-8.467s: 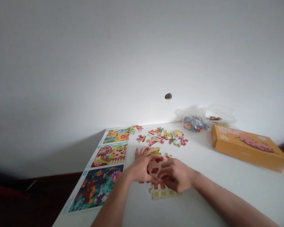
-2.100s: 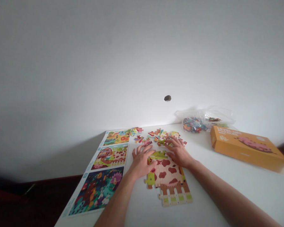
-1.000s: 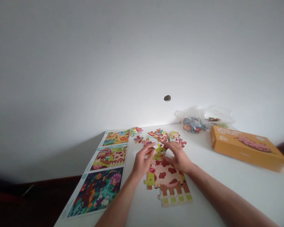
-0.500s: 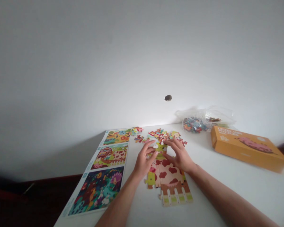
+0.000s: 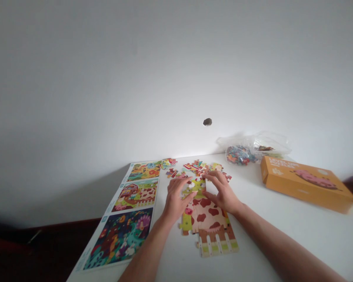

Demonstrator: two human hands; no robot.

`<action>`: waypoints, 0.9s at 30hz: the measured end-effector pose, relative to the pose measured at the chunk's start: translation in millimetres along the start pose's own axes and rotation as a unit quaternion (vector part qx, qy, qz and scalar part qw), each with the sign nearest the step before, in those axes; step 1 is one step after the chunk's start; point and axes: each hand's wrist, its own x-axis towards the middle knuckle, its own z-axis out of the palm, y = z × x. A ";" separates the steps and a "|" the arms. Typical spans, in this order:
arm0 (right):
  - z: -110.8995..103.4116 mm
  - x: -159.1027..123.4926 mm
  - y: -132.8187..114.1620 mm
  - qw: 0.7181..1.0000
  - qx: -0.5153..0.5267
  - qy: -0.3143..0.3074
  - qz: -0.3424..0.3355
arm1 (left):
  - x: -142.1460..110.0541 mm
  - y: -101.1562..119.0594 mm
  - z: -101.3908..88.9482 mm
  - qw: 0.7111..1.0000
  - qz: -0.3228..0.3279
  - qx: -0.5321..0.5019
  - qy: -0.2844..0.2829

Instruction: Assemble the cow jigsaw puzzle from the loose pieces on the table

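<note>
A partly joined jigsaw puzzle [image 5: 208, 214] lies flat on the white table, showing a spotted cow above a white fence. Green puzzle pieces with white sheep [image 5: 197, 184] sit at its far edge, between my two hands. My left hand [image 5: 175, 197] grips the left side of these pieces, fingertips at the far edge and thumb at the near one. From the right, my right hand [image 5: 222, 192] holds the same group between thumb and curved fingers. My fingers cover part of the pieces, so I cannot tell whether every joint is fully seated.
Loose puzzle pieces [image 5: 195, 166] lie just beyond my hands. A picture sheet [image 5: 156, 196] with three scenes is on the left. Clear plastic bags [image 5: 241, 152] of pieces rest by the wall, near an orange puzzle box [image 5: 306, 184] at the right.
My left hand has shifted slightly left and its fingers have spread, showing more of the sheep pieces. My right hand stays nearly in place. The view has moved slightly.
</note>
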 end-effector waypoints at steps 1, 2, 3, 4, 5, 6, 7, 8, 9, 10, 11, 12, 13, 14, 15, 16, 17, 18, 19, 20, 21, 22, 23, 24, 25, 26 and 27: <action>0.3 -0.1 -0.1 1.000 0.008 0.003 0.006 | 0.5 0.5 -1.0 1.000 0.004 0.012 0.006; 0.7 -0.2 0.1 1.000 0.013 0.005 0.010 | 0.9 0.8 -1.7 1.000 0.006 0.023 0.011; 1.2 -0.3 0.4 1.000 0.017 0.007 0.011 | 1.2 0.9 -2.3 0.999 0.007 0.032 0.015; 1.6 -0.4 0.9 1.000 0.019 0.009 0.011 | 1.3 0.8 -2.6 0.999 0.007 0.041 0.018; 2.0 -0.5 1.4 1.000 0.020 0.012 0.011 | 1.3 0.6 -2.8 0.999 0.007 0.048 0.020; 2.3 -0.6 2.1 1.000 0.021 0.016 0.010 | 1.2 0.3 -2.9 0.998 0.009 0.053 0.022; 2.6 -0.6 2.7 1.000 0.021 0.019 0.008 | 1.0 -0.1 -3.0 0.998 0.012 0.057 0.025; 2.8 -0.7 3.2 0.999 0.022 0.022 0.006 | 0.9 -0.5 -3.0 0.998 0.017 0.059 0.029; 2.8 -0.7 3.5 0.999 0.022 0.025 0.005 | 0.7 -0.8 -3.0 0.997 0.023 0.060 0.033; 2.8 -0.8 3.7 0.999 0.022 0.026 0.003 | 0.6 -1.1 -3.1 0.997 0.027 0.060 0.036; 2.6 -0.8 3.7 0.999 0.023 0.026 0.002 | 0.6 -1.4 -3.1 0.997 0.031 0.061 0.038; 2.4 -0.8 3.6 0.999 0.023 0.026 0.003 | 0.6 -1.5 -3.2 0.997 0.032 0.061 0.037; 2.2 -0.8 3.3 0.999 0.023 0.026 0.003 | 0.6 -1.6 -3.3 0.997 0.032 0.061 0.036; 2.0 -0.8 3.0 0.999 0.024 0.027 0.003 | 0.8 -1.7 -3.3 0.997 0.033 0.060 0.034; 1.8 -0.9 2.7 0.999 0.024 0.027 0.003 | 0.9 -1.8 -3.2 0.997 0.032 0.058 0.033; 1.8 -0.9 2.5 0.999 0.024 0.026 0.002 | 1.0 -2.1 -3.1 0.997 0.032 0.055 0.031; 1.8 -1.0 2.5 0.999 0.024 0.026 0.002 | 1.1 -2.5 -2.8 0.998 0.031 0.052 0.030; 1.8 -1.1 2.7 0.999 0.023 0.027 0.001 | 1.0 -3.1 -2.5 0.998 0.025 0.046 0.030; 2.0 -1.2 3.2 0.999 0.021 0.030 0.002 | 0.7 -3.8 -2.2 0.999 0.016 0.039 0.031; 2.1 -1.2 3.9 0.999 0.018 0.037 0.006 | 0.3 -4.6 -1.9 0.999 0.004 0.031 0.029; 2.3 -1.2 4.8 0.999 0.015 0.048 0.013 | -0.4 -5.3 -1.6 0.999 -0.005 0.024 0.020; 2.3 -1.1 6.0 0.998 0.012 0.064 0.024 | -1.2 -5.8 -1.4 1.000 -0.009 0.021 0.000; 2.1 -1.0 7.3 0.996 0.010 0.081 0.039 | -2.1 -5.7 -1.2 0.999 -0.007 0.021 -0.031; 1.9 -0.7 8.8 0.994 0.007 0.099 0.055 | -3.0 -5.2 -0.9 0.997 0.001 0.026 -0.074; 1.5 -0.5 10.4 0.991 0.005 0.117 0.069 | -3.9 -4.0 -0.7 0.992 0.009 0.033 -0.123; 1.0 -0.2 12.3 0.988 0.003 0.133 0.080 | -4.7 -2.3 -0.6 0.984 0.014 0.040 -0.173; 0.5 -0.1 14.2 0.985 0.001 0.147 0.088 | -5.2 -0.1 -0.5 0.974 0.013 0.047 -0.219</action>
